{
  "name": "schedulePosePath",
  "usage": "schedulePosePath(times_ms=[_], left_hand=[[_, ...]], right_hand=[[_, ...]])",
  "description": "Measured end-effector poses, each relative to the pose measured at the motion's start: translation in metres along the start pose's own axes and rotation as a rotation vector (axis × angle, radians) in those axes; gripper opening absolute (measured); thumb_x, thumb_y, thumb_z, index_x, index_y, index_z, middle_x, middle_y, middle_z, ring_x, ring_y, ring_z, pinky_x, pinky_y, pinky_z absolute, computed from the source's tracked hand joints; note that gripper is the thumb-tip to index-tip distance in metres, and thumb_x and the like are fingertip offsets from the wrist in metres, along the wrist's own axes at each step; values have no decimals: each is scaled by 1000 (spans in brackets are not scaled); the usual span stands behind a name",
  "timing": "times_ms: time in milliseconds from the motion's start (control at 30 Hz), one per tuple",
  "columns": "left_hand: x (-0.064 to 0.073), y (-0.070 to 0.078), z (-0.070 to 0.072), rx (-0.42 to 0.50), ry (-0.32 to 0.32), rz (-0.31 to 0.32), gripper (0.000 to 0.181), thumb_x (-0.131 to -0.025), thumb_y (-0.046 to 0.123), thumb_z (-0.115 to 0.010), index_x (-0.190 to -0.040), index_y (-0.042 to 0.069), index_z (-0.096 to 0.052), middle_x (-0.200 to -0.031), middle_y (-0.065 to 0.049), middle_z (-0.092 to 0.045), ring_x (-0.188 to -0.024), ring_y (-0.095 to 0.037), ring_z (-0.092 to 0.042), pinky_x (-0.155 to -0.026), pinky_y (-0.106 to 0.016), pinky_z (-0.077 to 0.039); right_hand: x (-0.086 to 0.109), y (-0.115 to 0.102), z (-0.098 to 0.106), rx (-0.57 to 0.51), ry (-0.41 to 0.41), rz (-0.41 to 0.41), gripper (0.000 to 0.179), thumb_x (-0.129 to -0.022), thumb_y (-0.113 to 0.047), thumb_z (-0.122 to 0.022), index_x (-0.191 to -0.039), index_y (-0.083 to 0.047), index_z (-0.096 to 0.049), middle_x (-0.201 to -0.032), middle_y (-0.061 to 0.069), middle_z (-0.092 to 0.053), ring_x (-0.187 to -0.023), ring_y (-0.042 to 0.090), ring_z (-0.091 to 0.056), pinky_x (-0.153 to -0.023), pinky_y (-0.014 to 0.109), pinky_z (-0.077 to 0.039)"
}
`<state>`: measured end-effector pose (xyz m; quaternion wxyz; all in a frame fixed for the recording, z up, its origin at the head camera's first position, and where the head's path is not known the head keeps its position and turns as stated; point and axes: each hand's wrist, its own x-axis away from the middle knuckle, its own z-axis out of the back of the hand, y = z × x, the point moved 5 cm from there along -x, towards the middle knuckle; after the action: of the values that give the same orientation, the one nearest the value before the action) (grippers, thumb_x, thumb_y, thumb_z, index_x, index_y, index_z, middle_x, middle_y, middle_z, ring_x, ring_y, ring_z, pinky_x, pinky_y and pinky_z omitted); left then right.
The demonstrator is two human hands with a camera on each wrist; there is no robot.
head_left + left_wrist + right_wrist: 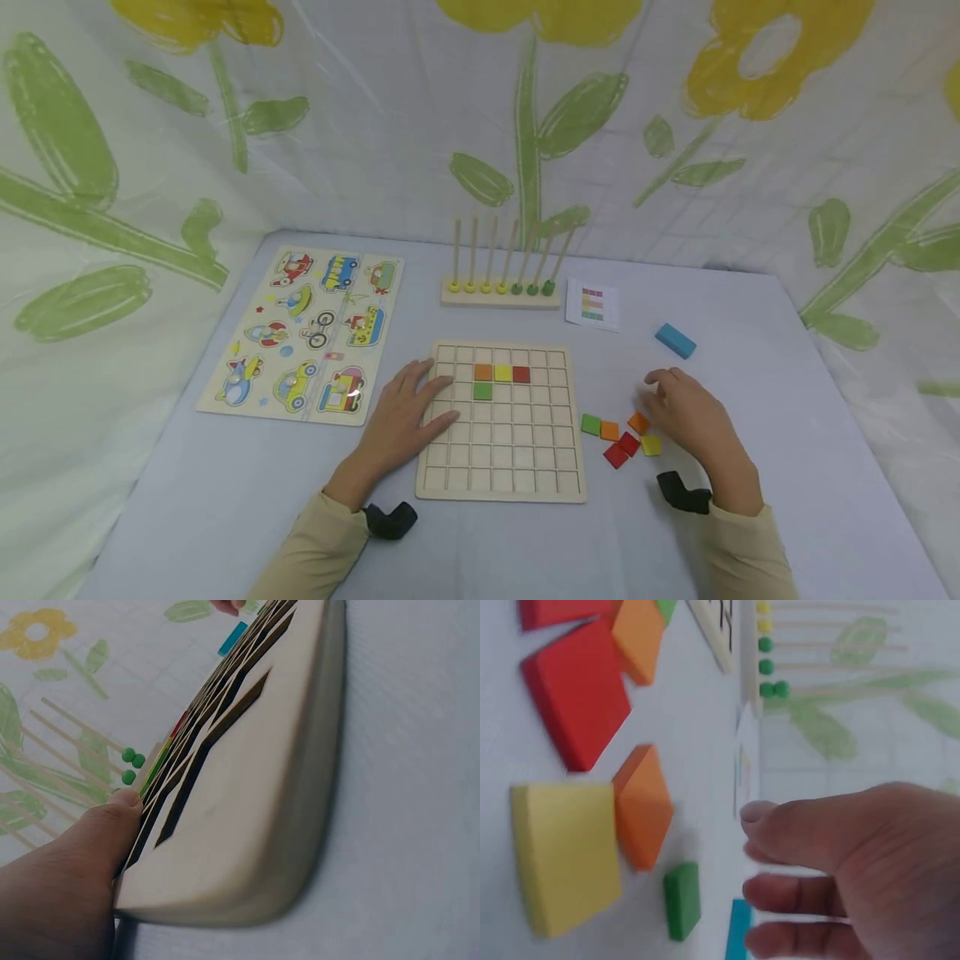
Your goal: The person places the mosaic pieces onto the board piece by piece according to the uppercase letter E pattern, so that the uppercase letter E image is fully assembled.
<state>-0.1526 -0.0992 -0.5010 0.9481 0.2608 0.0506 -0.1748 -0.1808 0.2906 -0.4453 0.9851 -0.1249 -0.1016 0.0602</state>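
Observation:
My left hand (pixel 401 421) rests on the left edge of a wooden grid board (pixel 501 487), its fingers spread. In the left wrist view the thumb (pixel 124 806) lies against the board's rim. On the grid sit an orange tile (pixel 482 372), a yellow tile (pixel 502 373), a red tile (pixel 521 374) and a green tile (pixel 482 391). Right of the board, my right hand (pixel 690 417) hovers beside several loose tiles, fingers loosely bent, nothing showing between them. The right wrist view shows a green tile (pixel 682 900) on the table near the fingers; the hand hides it from the head view.
Beyond my right hand lies a blue block (pixel 676 341). A peg rack (pixel 501 296) with yellow and green beads stands behind the board, next to a card (pixel 592 305) printed with coloured squares. At left lies a picture puzzle board (pixel 300 333). A flowered curtain (pixel 360 125) hangs behind the table.

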Motion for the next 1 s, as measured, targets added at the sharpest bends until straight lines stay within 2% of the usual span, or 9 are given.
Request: schedulePosePath(times_ms=[167, 400, 600, 700, 867, 933, 1000], left_hand=[[-1, 0, -1, 4, 4, -12, 54, -91, 54, -56, -135, 23, -52, -150, -8, -35, -144, -28, -22, -112, -53, -24], [-1, 0, 0, 6, -2, -1, 54, -91, 54, -56, -135, 23, -52, -151, -8, -34, -144, -28, -22, -112, -53, -24], [0, 0, 0, 10, 3, -8, 54, -91, 53, -56, -135, 23, -53, -151, -8, -35, -144, -29, -22, -112, -53, -24], [0, 0, 0, 6, 5, -9, 54, -91, 53, -56, -135, 23, -53, -150, -8, -35, -143, -29, -23, -112, -53, -24], [0, 0, 1, 3, 5, -7, 54, -91, 54, -56, -135, 23, -53, -151, -8, -35, -143, -29, -23, -112, -53, -24], [0, 0, 1, 3, 3, -5, 54, -91, 54, -56, -135, 23, -52, -151, -8, -34, -143, -29, -23, -113, -53, -24], [0, 0, 0, 3, 2, -3, 54, -91, 54, -56, -135, 23, -52, -151, -8, -34, -144, -29, -22, -113, -53, -23]], right_hand=[[3, 16, -5, 9, -3, -24, 42, -90, -26, -66, -119, 3, -57, -106, 20, -61, -92, 32, -59, -79, 50, -53], [2, 14, -6, -10, 41, 82, 30, -89, -17, -68, -113, 1, -60, -108, 19, -60, -98, 33, -55, -88, 52, -50], [2, 18, -9, -1, 4, 45, 40, -89, -22, -69, -119, 2, -57, -111, 20, -59, -101, 34, -55, -89, 54, -49], [2, 19, -10, -11, -15, 32, 40, -89, -20, -68, -120, 1, -57, -112, 18, -59, -101, 32, -56, -88, 53, -50], [-1, 10, -12, -70, -42, 20, 34, -91, -20, -66, -120, -4, -56, -114, 14, -58, -100, 29, -55, -86, 49, -52], [-3, 1, -13, -90, -43, 20, 33, -91, -22, -66, -119, -7, -56, -115, 11, -57, -99, 27, -55, -83, 45, -54], [-5, -14, -14, -99, -23, 61, 30, -90, -22, -67, -116, -10, -58, -115, 8, -57, -97, 24, -56, -81, 42, -55]])
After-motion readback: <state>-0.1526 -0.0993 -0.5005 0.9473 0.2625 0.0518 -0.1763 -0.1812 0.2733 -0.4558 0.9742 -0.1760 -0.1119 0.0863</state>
